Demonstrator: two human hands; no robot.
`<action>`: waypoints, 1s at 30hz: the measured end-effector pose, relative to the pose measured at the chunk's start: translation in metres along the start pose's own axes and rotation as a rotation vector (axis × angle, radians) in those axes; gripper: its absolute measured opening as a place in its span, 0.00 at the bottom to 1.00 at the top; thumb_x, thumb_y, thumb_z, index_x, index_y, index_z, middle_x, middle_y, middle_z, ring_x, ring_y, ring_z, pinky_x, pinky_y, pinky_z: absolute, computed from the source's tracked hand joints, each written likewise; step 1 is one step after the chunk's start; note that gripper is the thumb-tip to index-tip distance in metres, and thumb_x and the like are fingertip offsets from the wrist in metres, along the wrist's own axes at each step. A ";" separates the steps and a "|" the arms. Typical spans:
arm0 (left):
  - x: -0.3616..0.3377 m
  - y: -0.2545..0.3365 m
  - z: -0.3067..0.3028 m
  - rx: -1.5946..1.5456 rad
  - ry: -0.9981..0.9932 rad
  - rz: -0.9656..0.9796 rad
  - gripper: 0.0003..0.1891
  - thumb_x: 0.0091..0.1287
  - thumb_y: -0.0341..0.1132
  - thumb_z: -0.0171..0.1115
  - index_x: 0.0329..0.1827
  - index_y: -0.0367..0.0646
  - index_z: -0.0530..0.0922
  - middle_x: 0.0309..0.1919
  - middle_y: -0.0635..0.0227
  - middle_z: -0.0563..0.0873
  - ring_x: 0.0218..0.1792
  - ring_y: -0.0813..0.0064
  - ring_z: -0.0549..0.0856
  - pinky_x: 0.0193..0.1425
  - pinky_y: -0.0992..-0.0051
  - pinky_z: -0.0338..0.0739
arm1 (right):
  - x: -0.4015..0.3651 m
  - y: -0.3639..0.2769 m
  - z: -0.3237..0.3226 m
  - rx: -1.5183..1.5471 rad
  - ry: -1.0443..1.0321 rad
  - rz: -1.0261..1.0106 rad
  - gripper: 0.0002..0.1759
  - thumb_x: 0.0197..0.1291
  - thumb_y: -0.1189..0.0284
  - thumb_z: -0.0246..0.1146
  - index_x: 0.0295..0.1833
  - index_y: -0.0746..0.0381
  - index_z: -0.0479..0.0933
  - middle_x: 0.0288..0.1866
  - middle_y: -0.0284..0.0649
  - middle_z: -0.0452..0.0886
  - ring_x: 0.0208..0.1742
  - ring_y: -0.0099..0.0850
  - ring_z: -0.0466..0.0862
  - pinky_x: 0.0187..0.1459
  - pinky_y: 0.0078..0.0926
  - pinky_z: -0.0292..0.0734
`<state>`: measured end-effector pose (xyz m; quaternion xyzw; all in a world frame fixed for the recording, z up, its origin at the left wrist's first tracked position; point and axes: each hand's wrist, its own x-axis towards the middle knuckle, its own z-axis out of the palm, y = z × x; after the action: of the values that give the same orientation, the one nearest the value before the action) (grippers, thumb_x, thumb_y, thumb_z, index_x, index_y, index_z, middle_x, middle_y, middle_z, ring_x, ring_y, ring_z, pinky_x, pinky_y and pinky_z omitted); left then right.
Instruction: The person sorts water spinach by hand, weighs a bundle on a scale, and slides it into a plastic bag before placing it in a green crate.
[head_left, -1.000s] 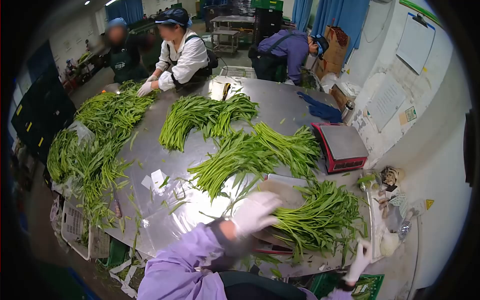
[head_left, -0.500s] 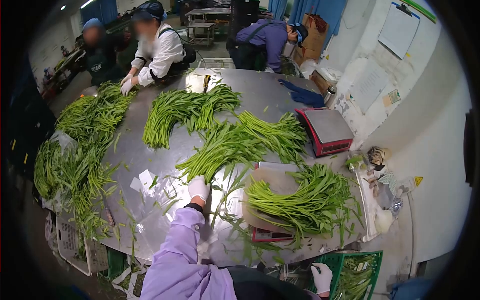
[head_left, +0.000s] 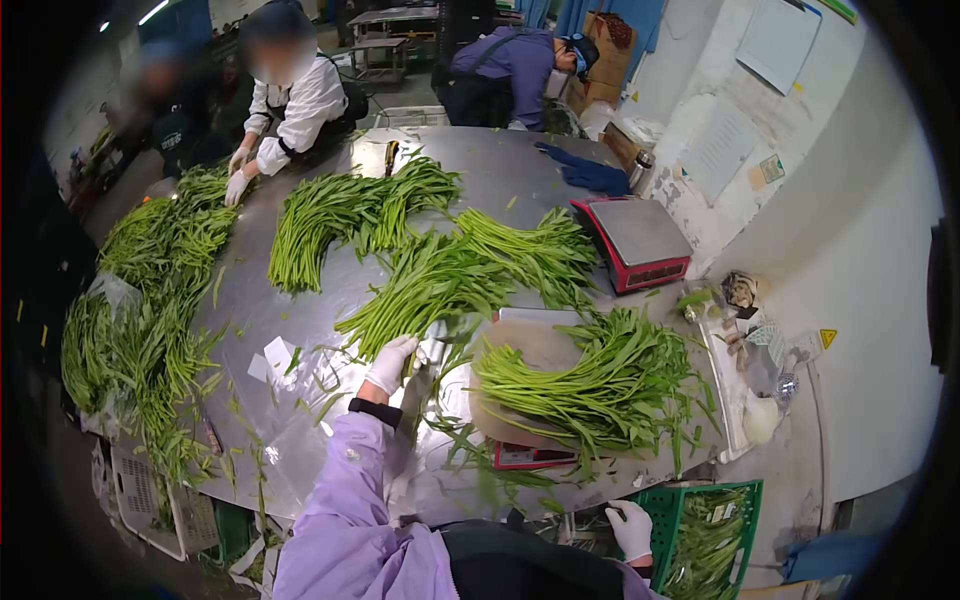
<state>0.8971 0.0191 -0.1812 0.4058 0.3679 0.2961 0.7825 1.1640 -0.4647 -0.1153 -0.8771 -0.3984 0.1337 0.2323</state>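
Note:
My left hand (head_left: 392, 362), in a white glove, is closed around a slim dark tool (head_left: 409, 366); a blurred shiny patch beside it may be its end. It is just in front of the cut stems of a water spinach bundle (head_left: 430, 285). To its right, another water spinach bundle (head_left: 600, 390) lies on a flat tray (head_left: 520, 345) over a red scale (head_left: 530, 457). My right hand (head_left: 630, 530), also gloved, hangs low at the table's front edge with loosely bent fingers and nothing visible in it. Beside it is a green crate (head_left: 755, 510) with bagged greens.
More bundles (head_left: 320, 220) lie farther back on the metal table (head_left: 500, 165). A greens heap (head_left: 150, 280) covers the left side, where a person's gloved hands (head_left: 238, 180) work. A second red scale (head_left: 640, 240), blue cloth (head_left: 590, 172) and cutter (head_left: 391, 157) are at the back. A white crate (head_left: 150, 490) stands front left.
My left hand has risen slightly from the tabletop beside the stems, and the slim tool shows more. The view has shifted a little. My right hand stays low by the green crate.

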 end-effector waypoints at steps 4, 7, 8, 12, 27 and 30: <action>-0.023 0.048 0.031 0.184 -0.108 0.159 0.12 0.75 0.34 0.52 0.55 0.38 0.73 0.31 0.68 0.83 0.27 0.81 0.79 0.35 0.81 0.75 | -0.001 0.012 0.010 0.050 0.002 -0.001 0.12 0.54 0.64 0.68 0.41 0.60 0.84 0.36 0.41 0.84 0.39 0.40 0.84 0.42 0.35 0.79; -0.025 0.069 0.043 0.229 -0.006 0.187 0.13 0.75 0.32 0.51 0.58 0.37 0.72 0.32 0.68 0.83 0.29 0.82 0.79 0.35 0.83 0.74 | -0.004 0.020 0.017 0.073 -0.004 -0.004 0.12 0.54 0.63 0.68 0.41 0.59 0.84 0.36 0.41 0.84 0.39 0.40 0.84 0.42 0.35 0.78; -0.036 0.085 0.069 0.268 -0.012 0.256 0.13 0.75 0.32 0.51 0.58 0.37 0.72 0.32 0.69 0.82 0.29 0.82 0.79 0.34 0.83 0.74 | -0.006 0.024 0.020 0.072 0.014 -0.022 0.13 0.55 0.63 0.67 0.42 0.58 0.84 0.36 0.41 0.85 0.38 0.40 0.84 0.42 0.36 0.78; -0.064 0.101 0.156 0.325 -0.130 0.414 0.16 0.73 0.29 0.52 0.61 0.35 0.71 0.35 0.67 0.83 0.32 0.79 0.81 0.38 0.80 0.76 | -0.006 0.031 0.029 0.070 -0.006 -0.036 0.14 0.55 0.61 0.67 0.42 0.58 0.84 0.35 0.40 0.85 0.38 0.41 0.84 0.41 0.36 0.79; -0.051 0.055 0.204 1.846 -0.538 1.117 0.24 0.57 0.26 0.55 0.59 0.52 0.78 0.45 0.63 0.84 0.46 0.61 0.82 0.48 0.67 0.79 | -0.010 0.043 0.016 -0.010 -0.024 0.000 0.15 0.56 0.59 0.66 0.43 0.58 0.83 0.35 0.41 0.83 0.40 0.42 0.83 0.42 0.39 0.77; -0.060 0.069 0.184 1.863 -0.564 0.907 0.29 0.55 0.28 0.63 0.64 0.50 0.74 0.59 0.58 0.80 0.59 0.50 0.77 0.62 0.61 0.73 | -0.003 0.042 0.004 0.022 -0.038 0.005 0.15 0.56 0.57 0.65 0.44 0.55 0.83 0.34 0.40 0.83 0.40 0.42 0.83 0.43 0.40 0.76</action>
<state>1.0029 -0.0690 -0.0284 0.9951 0.0699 0.0575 0.0387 1.1870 -0.4897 -0.1403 -0.8729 -0.3990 0.1552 0.2342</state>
